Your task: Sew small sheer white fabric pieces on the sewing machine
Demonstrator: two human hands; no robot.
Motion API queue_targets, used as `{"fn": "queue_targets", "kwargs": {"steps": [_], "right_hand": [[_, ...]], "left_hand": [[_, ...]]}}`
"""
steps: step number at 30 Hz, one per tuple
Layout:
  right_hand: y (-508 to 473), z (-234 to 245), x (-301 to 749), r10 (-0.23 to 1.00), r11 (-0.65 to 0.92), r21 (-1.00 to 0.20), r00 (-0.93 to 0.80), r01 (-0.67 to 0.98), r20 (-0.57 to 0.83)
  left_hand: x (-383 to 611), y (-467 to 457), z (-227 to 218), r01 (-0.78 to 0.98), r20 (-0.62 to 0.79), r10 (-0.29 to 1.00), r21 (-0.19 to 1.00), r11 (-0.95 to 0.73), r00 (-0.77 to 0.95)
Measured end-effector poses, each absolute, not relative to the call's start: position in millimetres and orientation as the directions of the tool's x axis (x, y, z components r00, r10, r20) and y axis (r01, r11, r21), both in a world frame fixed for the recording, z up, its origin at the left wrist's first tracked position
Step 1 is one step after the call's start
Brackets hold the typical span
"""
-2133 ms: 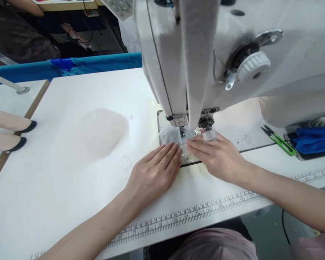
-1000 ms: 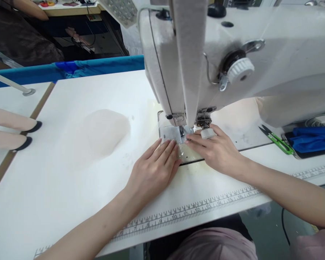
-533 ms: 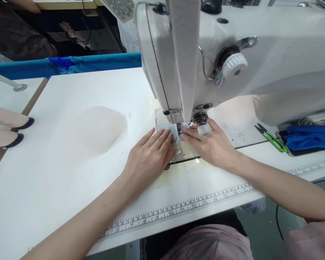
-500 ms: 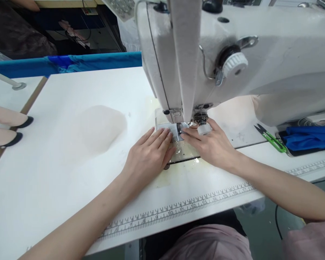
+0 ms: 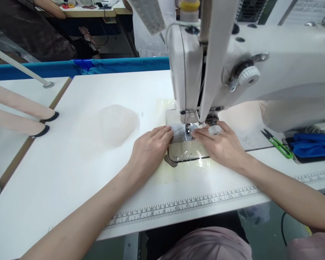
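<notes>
A white sewing machine [image 5: 233, 72] stands over a shiny needle plate [image 5: 186, 151]. A small white fabric piece [image 5: 178, 129] lies under the presser foot [image 5: 188, 128]. My left hand [image 5: 150, 150] rests flat on the table, its fingertips pressing the fabric's left edge. My right hand [image 5: 222, 144] lies to the right of the foot, fingers together and pointing at the fabric, with a white thimble-like ring [image 5: 214, 130] on one finger.
A sheer pale fabric pile [image 5: 111, 124] lies to the left on the white table [image 5: 70, 173]. Green thread snips [image 5: 278, 144] and blue cloth [image 5: 312, 146] sit at the right. A printed ruler [image 5: 192, 206] runs along the front edge. Two pinkish, black-tipped forms [image 5: 18, 112] lie at far left.
The fabric piece has fed back under the foot, so less of it shows in front. Both hands followed it toward the needle. The camera view has shifted.
</notes>
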State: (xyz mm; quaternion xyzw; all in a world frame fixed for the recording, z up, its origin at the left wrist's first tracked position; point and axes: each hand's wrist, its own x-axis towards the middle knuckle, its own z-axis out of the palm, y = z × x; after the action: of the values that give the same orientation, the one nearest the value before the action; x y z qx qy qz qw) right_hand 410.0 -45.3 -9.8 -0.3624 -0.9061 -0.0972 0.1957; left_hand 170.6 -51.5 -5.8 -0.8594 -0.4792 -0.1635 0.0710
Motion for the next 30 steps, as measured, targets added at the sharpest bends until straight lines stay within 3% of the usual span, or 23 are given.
{"fn": "queue_targets", "kwargs": {"steps": [2,6,9,11,14,17,22,30], "right_hand": [[-48,-10,410,0.641,0.744,-0.116,-0.652,0.659,0.405],[-59,0,400,0.676,0.688,-0.593,-0.667,0.419,0.314],[-64,15,385,0.715,0.392,-0.860,-0.697,0.328,0.060],[-63,25,372,0.657,0.156,-0.959,-0.750,0.237,-0.079],[-59,34,351,0.567,-0.110,-0.993,-0.817,0.052,-0.105],[-55,39,331,0.534,-0.204,-0.979,-0.840,-0.018,-0.096],[-52,47,300,0.531,-0.183,-0.983,-0.844,-0.032,-0.071],[-32,51,249,0.778,0.036,-0.998,-0.625,-0.048,0.058]], "left_hand": [[160,-51,16,0.855,0.246,0.857,0.154,-0.495,0.452],[135,-57,67,0.757,-0.097,0.872,0.548,-0.355,0.479],[120,-62,88,0.676,-0.202,0.813,0.679,-0.287,0.547],[113,-64,91,0.645,-0.205,0.803,0.716,-0.267,0.560],[103,-68,90,0.618,-0.180,0.816,0.744,-0.253,0.550],[91,-74,89,0.604,-0.166,0.831,0.762,-0.234,0.531],[69,-83,88,0.577,-0.141,0.878,0.799,-0.172,0.458],[9,-74,84,0.602,-0.161,0.943,0.797,-0.050,0.292]]}}
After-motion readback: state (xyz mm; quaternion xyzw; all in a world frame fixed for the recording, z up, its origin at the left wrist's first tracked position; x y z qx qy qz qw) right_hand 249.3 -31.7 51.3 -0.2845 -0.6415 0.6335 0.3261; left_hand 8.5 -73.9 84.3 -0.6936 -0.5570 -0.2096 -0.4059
